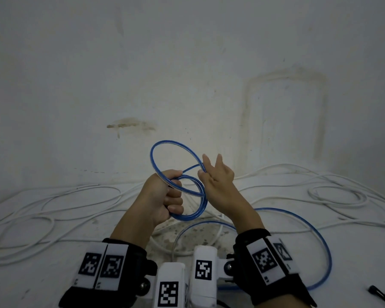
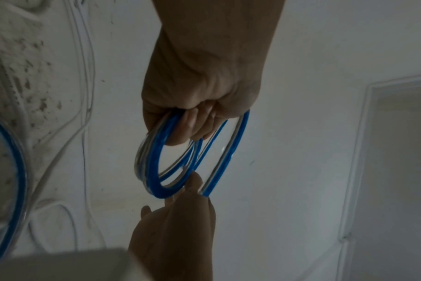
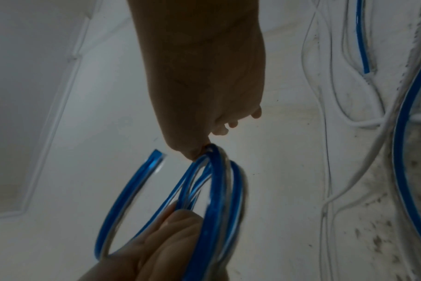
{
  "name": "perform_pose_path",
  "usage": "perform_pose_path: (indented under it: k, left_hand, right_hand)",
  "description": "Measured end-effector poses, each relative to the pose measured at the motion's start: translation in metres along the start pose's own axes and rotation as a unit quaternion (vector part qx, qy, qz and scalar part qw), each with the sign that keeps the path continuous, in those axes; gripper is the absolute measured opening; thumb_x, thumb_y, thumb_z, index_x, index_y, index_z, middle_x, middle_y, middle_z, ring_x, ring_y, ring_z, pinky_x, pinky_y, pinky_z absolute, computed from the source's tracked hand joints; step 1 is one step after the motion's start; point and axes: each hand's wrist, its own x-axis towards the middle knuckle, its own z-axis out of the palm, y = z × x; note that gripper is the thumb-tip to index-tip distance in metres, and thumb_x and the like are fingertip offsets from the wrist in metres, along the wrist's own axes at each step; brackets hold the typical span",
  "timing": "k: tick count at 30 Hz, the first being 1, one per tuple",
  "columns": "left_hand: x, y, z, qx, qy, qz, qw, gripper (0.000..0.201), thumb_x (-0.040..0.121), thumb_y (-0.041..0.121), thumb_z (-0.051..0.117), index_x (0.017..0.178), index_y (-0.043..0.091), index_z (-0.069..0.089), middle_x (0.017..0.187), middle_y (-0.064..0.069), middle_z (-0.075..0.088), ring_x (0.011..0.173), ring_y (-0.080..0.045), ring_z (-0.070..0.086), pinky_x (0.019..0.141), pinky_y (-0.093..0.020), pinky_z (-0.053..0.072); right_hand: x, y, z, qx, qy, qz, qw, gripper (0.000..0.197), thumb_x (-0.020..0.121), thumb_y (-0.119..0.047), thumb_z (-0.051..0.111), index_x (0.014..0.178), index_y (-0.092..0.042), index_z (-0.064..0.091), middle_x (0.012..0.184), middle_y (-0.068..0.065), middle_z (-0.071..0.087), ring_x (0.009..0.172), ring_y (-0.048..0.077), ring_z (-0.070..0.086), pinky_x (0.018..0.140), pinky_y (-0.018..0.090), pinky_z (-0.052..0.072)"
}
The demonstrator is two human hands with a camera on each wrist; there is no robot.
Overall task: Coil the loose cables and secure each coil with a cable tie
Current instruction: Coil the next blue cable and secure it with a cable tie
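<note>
My left hand point(image 1: 168, 197) is held above the table and grips a small coil of blue cable point(image 1: 196, 215) in its curled fingers. A wider blue loop point(image 1: 171, 142) rises from the fist toward the wall. My right hand point(image 1: 202, 173) pinches the cable where this loop meets the coil, its other fingers pointing up. In the left wrist view the left hand point(image 2: 197, 121) closes round the blue coil point(image 2: 154, 171). The right wrist view shows the right hand point(image 3: 199, 152) pinching the coil's top strands point(image 3: 216, 171). The rest of the blue cable point(image 1: 318, 236) trails over the table.
Several loose white cables point(image 1: 42, 210) sprawl over the white table on the left, with more white cable point(image 1: 342, 196) on the right. Black cable ties point(image 1: 381, 296) lie at the front right corner. A stained white wall point(image 1: 187, 63) rises close behind the table.
</note>
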Motion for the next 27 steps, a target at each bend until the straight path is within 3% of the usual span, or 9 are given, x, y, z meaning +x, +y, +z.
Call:
perform_pose_path:
  k: [3,6,9,12,17,20,22,24,27]
  left_hand:
    - [0.001,0.003,-0.004,-0.006,-0.012,-0.010,1.000,0.041,0.092,0.021,0.047,0.056,0.018,0.028,0.032,0.007,0.022,0.023,-0.006,0.015,0.031,-0.010,0.016]
    - [0.001,0.006,-0.009,0.013,-0.030,-0.030,0.999,0.046,0.093,0.022,0.046,0.049,0.017,0.032,0.032,0.007,0.022,0.022,-0.006,0.015,0.032,-0.009,0.015]
    - [0.003,0.002,-0.007,0.058,-0.039,-0.036,0.997,0.055,0.094,0.024,0.045,0.040,0.017,0.037,0.032,0.007,0.021,0.023,-0.006,0.015,0.032,-0.009,0.014]
    - [0.003,0.000,-0.006,0.070,-0.051,-0.037,0.996,0.050,0.094,0.023,0.044,0.046,0.017,0.033,0.032,0.008,0.021,0.023,-0.005,0.015,0.031,-0.009,0.015]
    - [0.005,-0.001,-0.005,0.038,-0.054,-0.034,0.997,0.045,0.096,0.026,0.044,0.054,0.012,0.042,0.034,0.007,0.025,0.024,-0.005,0.020,0.030,-0.012,0.020]
    - [0.005,-0.002,0.001,0.049,-0.017,-0.002,0.999,0.037,0.095,0.038,0.045,0.088,0.002,0.053,0.052,-0.007,0.051,0.040,-0.016,0.049,0.045,-0.025,0.044]
    - [0.009,-0.002,-0.006,0.043,-0.011,-0.007,0.999,0.055,0.091,0.054,0.043,0.108,0.003,0.053,0.091,-0.019,0.065,0.076,-0.030,0.065,0.064,-0.040,0.051]
    - [0.015,-0.002,-0.016,0.012,-0.032,-0.034,0.999,0.070,0.086,0.066,0.039,0.112,0.003,0.055,0.112,-0.017,0.061,0.104,-0.034,0.058,0.076,-0.049,0.050]
    - [0.016,-0.003,-0.024,-0.087,-0.064,-0.073,0.991,0.062,0.088,0.058,0.045,0.097,-0.001,0.060,0.098,-0.015,0.065,0.094,-0.030,0.060,0.073,-0.043,0.054]
  right_hand:
    - [-0.004,-0.007,0.004,-0.055,0.009,-0.041,0.998,0.049,0.103,-0.032,0.019,0.150,-0.032,0.005,0.155,0.002,-0.026,0.143,0.022,-0.019,0.116,0.047,0.002]
    - [-0.009,-0.011,0.002,0.008,-0.009,-0.064,0.998,0.045,0.103,-0.037,0.018,0.147,-0.030,0.024,0.158,-0.011,0.003,0.143,0.006,-0.010,0.117,0.040,-0.006]
    - [-0.011,-0.016,0.001,0.070,-0.066,-0.070,0.993,0.028,0.101,-0.036,0.034,0.106,-0.024,0.058,0.109,-0.010,0.051,0.112,0.007,0.041,0.103,0.038,0.024]
    - [-0.010,-0.019,0.001,0.067,-0.089,-0.070,0.991,0.016,0.090,-0.024,0.055,0.081,-0.011,0.054,0.075,0.004,0.056,0.066,0.013,0.048,0.064,0.028,0.038]
    - [-0.007,-0.014,0.000,0.032,-0.074,-0.027,0.996,0.021,0.093,-0.006,0.039,0.079,-0.008,0.055,0.065,0.005,0.054,0.047,0.010,0.055,0.049,0.021,0.046]
    - [-0.001,-0.006,0.003,0.006,0.018,0.027,0.999,0.025,0.095,-0.008,0.036,0.084,0.002,0.056,0.074,0.010,0.053,0.053,0.018,0.049,0.050,0.028,0.041]
    - [0.002,0.004,0.001,0.011,0.088,0.085,0.992,0.024,0.095,-0.006,0.035,0.082,0.003,0.053,0.082,0.016,0.056,0.065,0.027,0.056,0.056,0.032,0.043]
    - [0.004,0.017,-0.004,0.033,0.155,0.148,0.976,0.022,0.094,-0.002,0.036,0.093,0.009,0.056,0.097,0.025,0.061,0.084,0.038,0.062,0.068,0.037,0.051]
    - [0.002,0.030,-0.012,0.056,0.214,0.225,0.949,0.024,0.093,0.001,0.038,0.103,0.009,0.058,0.106,0.026,0.061,0.093,0.037,0.062,0.073,0.037,0.052]
